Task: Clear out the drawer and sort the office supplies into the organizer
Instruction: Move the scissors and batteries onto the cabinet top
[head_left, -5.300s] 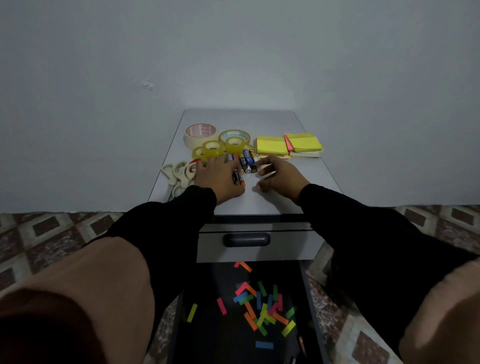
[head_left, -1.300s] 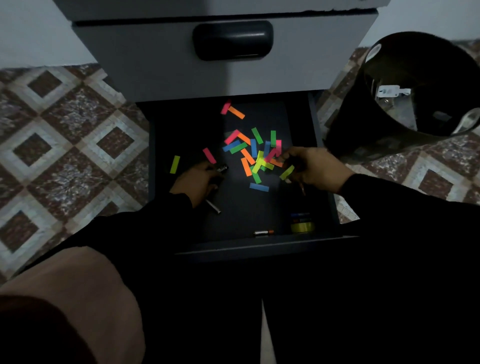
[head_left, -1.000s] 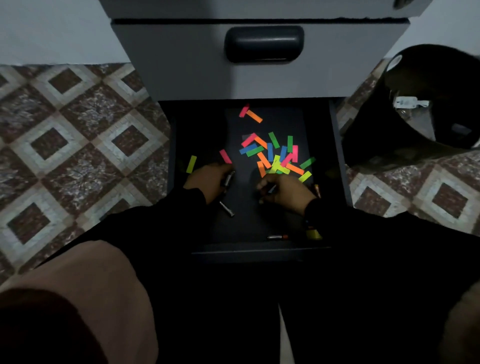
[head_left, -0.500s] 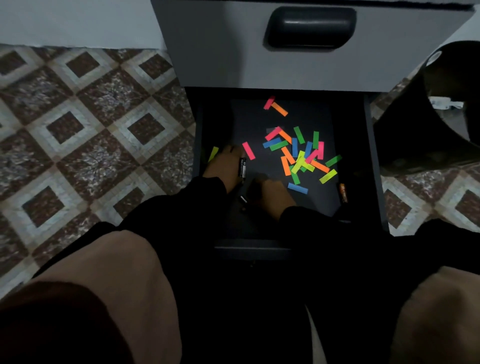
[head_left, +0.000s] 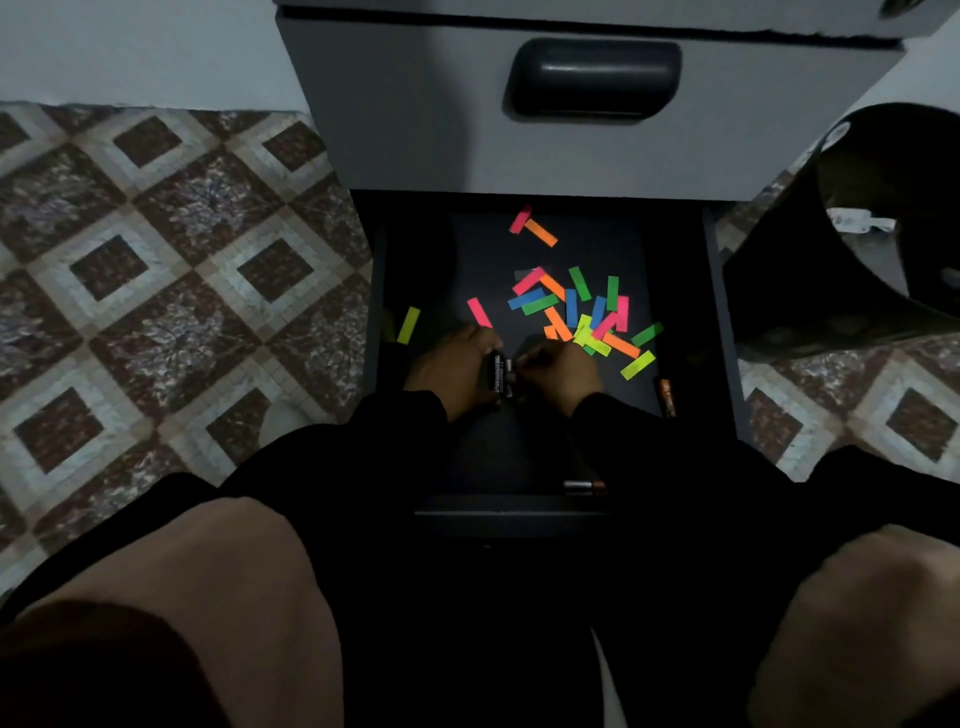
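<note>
Here, in the head view, the open drawer (head_left: 540, 249) serves as the landmark: a dark tray pulled out below a grey closed drawer front (head_left: 587, 109) with a dark handle (head_left: 595, 78). Both hands are inside it, near its middle. The left hand (head_left: 452, 366) has its grip curled around a black battery (head_left: 497, 371), held roughly upright. The right hand (head_left: 558, 371) touches that battery's side, its fingers curled in; whether its grip pinches anything I cannot tell. Beyond the hands, toward the drawer's back, lies a scatter of coloured paper strips (head_left: 576, 312). An orange battery (head_left: 667, 397) lies along the drawer's right wall, another battery (head_left: 584, 486) by its front edge. A black bin (head_left: 779, 291) stands right of the drawer on the tiled floor (head_left: 171, 291).
</note>
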